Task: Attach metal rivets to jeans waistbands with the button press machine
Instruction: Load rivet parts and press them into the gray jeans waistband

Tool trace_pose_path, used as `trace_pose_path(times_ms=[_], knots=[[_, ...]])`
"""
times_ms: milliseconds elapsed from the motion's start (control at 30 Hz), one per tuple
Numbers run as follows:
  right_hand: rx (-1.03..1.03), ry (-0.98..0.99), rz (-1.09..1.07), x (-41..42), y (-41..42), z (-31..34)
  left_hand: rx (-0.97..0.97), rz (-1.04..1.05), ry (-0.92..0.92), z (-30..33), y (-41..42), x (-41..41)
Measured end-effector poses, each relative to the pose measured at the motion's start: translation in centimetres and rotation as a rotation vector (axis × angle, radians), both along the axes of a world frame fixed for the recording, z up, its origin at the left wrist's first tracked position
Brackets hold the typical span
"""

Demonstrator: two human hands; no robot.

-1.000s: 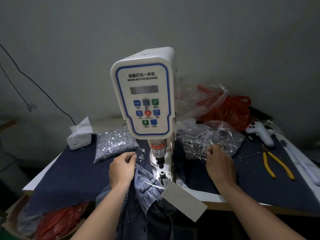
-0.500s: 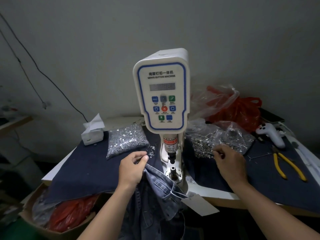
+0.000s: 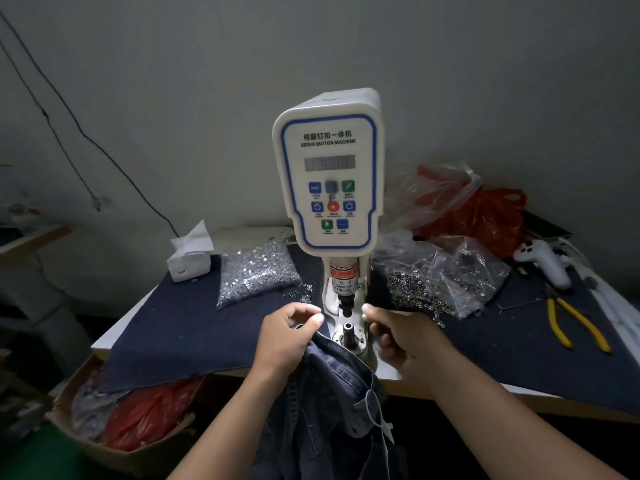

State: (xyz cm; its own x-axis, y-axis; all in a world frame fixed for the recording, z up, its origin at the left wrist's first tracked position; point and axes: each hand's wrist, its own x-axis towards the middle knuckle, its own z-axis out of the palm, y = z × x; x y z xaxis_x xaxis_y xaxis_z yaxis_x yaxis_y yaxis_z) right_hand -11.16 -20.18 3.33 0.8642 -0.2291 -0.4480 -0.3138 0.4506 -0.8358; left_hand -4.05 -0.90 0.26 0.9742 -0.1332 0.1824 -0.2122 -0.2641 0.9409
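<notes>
The white servo button machine (image 3: 329, 181) stands mid-table, its lower die (image 3: 347, 330) bare under the punch. My left hand (image 3: 287, 336) grips the waistband edge of the blue jeans (image 3: 332, 379), just left of the die; the rest of the jeans hang off the table's front. Just right of the die is my right hand (image 3: 405, 337), thumb up and fingers curled in a pinch. Whatever small rivet it holds is hidden by the fingers. A loose pile of metal rivets (image 3: 415, 292) lies right of the machine, beside clear bags.
A bag of silver parts (image 3: 256, 275) and a tissue box (image 3: 188, 263) sit on the dark cloth at left. Yellow pliers (image 3: 575, 323), a white controller (image 3: 543, 261) and red plastic bags (image 3: 485, 216) are at right. A cardboard box (image 3: 131, 420) stands under the table's left front.
My right hand left the rivet pile and came left to the die. My left hand drew the waistband closer to the die. The view shifted left.
</notes>
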Motion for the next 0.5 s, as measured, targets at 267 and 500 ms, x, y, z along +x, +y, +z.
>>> trace_pose_path(times_ms=[267,500], knots=[[0.231,0.056,0.041,0.2,2.0,1.2,-0.008,-0.053,-0.001,0.4,-0.4,-1.0],[0.273,0.058,0.032,0.5,2.3,1.2,-0.013,-0.082,0.048,0.7,-0.7,-1.4]])
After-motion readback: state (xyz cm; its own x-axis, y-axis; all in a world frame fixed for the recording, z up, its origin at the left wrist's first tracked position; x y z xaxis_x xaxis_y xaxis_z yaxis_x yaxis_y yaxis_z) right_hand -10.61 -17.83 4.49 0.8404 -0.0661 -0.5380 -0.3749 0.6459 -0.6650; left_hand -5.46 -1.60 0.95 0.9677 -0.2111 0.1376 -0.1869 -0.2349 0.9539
